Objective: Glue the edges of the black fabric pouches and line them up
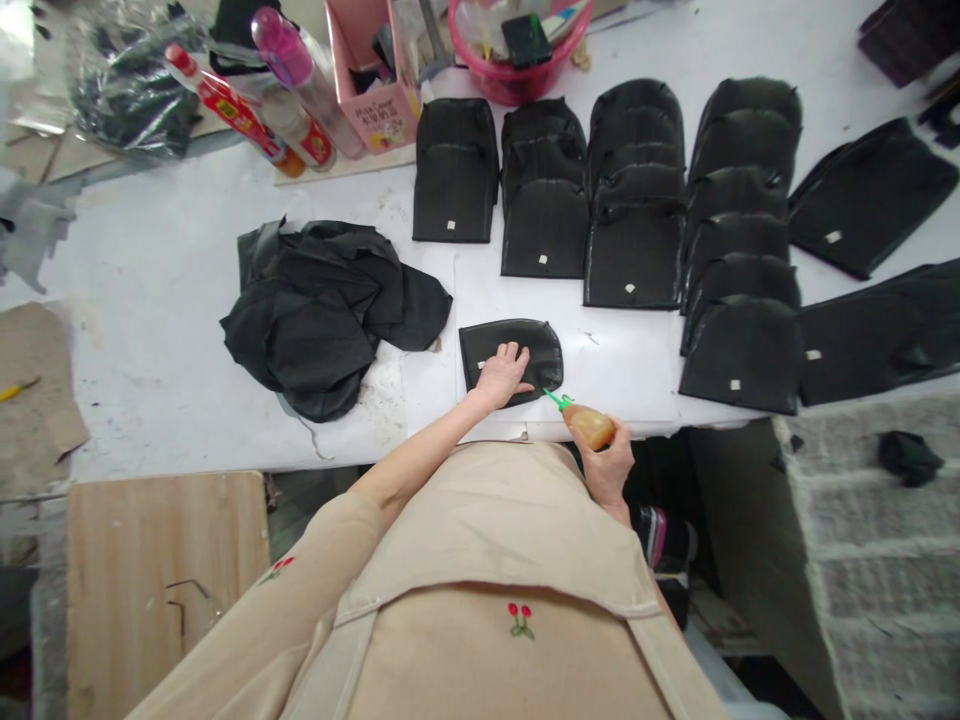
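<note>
Fingers (617, 441) of the right hand (607, 468) are closed around a squeeze bottle (589, 427) of amber liquid, just below the center of the frame. Its green nozzle (559, 399) points up and left, the tip at the lower right edge of a black piece (541, 350) that lies flat near the center. On that piece the left hand (504, 378) rests palm down, its fingers extended and slightly apart, with a small pale label (481, 366) beside them. Underneath is a white tabletop (157, 370). Left of the piece, well apart from it, sits a crumpled heap of black fabric (307, 310). Above and to the right, similar black pieces (632, 250) lie overlapped in columns, with others set at an angle at the right edge. Along the top of the frame stand a pink basket (517, 80) holding a dark object, a pink box (382, 120), and some bottles (232, 110), one with a red cap. A wooden board (150, 560) fills part of the lower left.
</note>
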A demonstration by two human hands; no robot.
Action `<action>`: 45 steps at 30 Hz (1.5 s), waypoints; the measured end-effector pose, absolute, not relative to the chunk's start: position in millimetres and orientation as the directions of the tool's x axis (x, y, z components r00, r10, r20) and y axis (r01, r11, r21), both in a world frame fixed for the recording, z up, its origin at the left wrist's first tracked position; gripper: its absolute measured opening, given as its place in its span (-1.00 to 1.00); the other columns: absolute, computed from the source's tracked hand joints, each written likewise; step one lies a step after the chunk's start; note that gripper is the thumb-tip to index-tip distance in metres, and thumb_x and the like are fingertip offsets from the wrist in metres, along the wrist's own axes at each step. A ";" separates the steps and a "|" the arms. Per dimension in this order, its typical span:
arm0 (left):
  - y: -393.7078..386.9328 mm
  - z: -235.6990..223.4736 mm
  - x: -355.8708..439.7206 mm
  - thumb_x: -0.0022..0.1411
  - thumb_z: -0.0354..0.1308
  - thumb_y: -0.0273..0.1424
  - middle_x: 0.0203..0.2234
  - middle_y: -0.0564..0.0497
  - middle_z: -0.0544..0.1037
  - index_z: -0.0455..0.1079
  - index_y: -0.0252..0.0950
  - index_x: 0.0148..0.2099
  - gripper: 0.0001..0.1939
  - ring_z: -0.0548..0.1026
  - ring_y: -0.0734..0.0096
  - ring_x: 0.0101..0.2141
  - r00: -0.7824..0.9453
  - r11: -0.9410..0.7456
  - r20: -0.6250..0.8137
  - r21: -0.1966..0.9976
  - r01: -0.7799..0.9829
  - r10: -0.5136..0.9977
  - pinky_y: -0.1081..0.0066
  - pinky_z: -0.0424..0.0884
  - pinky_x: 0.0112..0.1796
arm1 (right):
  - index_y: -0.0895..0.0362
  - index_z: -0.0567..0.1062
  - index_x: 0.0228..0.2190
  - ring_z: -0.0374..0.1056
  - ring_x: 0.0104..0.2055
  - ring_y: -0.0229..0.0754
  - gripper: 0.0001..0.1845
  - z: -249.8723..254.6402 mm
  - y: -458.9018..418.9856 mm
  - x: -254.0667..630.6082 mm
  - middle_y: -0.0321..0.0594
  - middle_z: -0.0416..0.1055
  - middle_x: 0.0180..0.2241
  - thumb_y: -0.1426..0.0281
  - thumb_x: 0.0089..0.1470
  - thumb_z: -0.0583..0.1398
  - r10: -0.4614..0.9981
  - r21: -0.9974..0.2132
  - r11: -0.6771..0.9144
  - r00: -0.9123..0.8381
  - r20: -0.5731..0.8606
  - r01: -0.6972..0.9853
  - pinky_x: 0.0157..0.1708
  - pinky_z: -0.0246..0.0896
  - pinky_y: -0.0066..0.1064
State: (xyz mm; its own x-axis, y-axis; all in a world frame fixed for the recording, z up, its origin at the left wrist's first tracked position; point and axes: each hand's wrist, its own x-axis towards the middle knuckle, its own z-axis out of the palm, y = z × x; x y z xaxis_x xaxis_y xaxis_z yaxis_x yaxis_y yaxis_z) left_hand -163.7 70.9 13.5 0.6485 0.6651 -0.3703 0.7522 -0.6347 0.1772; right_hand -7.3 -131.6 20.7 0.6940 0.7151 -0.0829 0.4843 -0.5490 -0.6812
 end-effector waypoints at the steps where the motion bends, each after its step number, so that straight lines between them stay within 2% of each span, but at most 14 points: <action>1: 71.1 13.4 -163.9 0.22 0.30 -0.06 0.12 -0.36 0.34 0.19 -0.40 0.33 -0.20 0.33 -0.04 0.08 0.651 -0.638 -0.367 0.175 0.750 0.665 0.22 0.44 -0.08 | 0.11 0.40 -0.05 0.49 -0.13 0.07 -0.24 20.8 -131.2 -7.7 -0.07 0.51 -0.15 -0.21 -0.07 0.28 0.715 -0.681 -0.550 0.693 -0.085 0.483 -0.11 0.37 -0.16; 14: 70.7 5.5 -168.3 0.22 0.31 -0.10 0.12 -0.35 0.34 0.21 -0.34 0.33 -0.24 0.34 -0.08 0.09 0.650 -0.609 -0.341 0.234 0.758 0.679 0.18 0.46 -0.08 | 0.10 0.41 -0.06 0.48 -0.13 0.07 -0.19 25.3 -128.1 -17.6 -0.06 0.52 -0.15 -0.25 -0.12 0.28 0.745 -0.707 -0.537 0.653 -0.140 0.460 -0.11 0.38 -0.14; 21: 77.1 5.0 -178.2 0.23 0.33 -0.23 0.17 -0.31 0.31 0.23 -0.29 0.34 -0.30 0.35 0.00 0.12 0.670 -0.598 -0.319 0.302 0.743 0.671 0.21 0.42 0.01 | 0.11 0.42 -0.08 0.48 -0.18 0.06 -0.16 26.4 -124.0 -27.8 -0.05 0.53 -0.18 -0.29 -0.14 0.25 0.751 -0.715 -0.530 0.644 -0.147 0.456 -0.15 0.38 -0.15; 28: 81.0 3.6 -183.3 0.22 0.33 -0.25 0.17 -0.31 0.32 0.23 -0.32 0.34 -0.29 0.36 0.01 0.11 0.696 -0.619 -0.286 0.320 0.717 0.659 0.21 0.43 0.02 | 0.10 0.40 -0.08 0.48 -0.17 0.05 -0.20 24.2 -125.5 -47.7 -0.06 0.53 -0.17 -0.26 -0.12 0.26 0.762 -0.719 -0.521 0.630 -0.150 0.459 -0.14 0.37 -0.16; 45: 91.6 -3.0 -202.7 0.27 0.14 -0.53 0.19 -0.24 0.31 0.31 -0.34 0.26 -0.49 0.37 0.14 0.14 0.751 -0.609 -0.273 0.451 0.652 0.602 0.21 0.39 0.12 | 0.11 0.41 -0.09 0.47 -0.16 0.06 -0.20 19.8 -121.8 -87.9 -0.05 0.53 -0.17 -0.24 -0.14 0.28 0.728 -0.742 -0.539 0.663 -0.172 0.399 -0.13 0.37 -0.14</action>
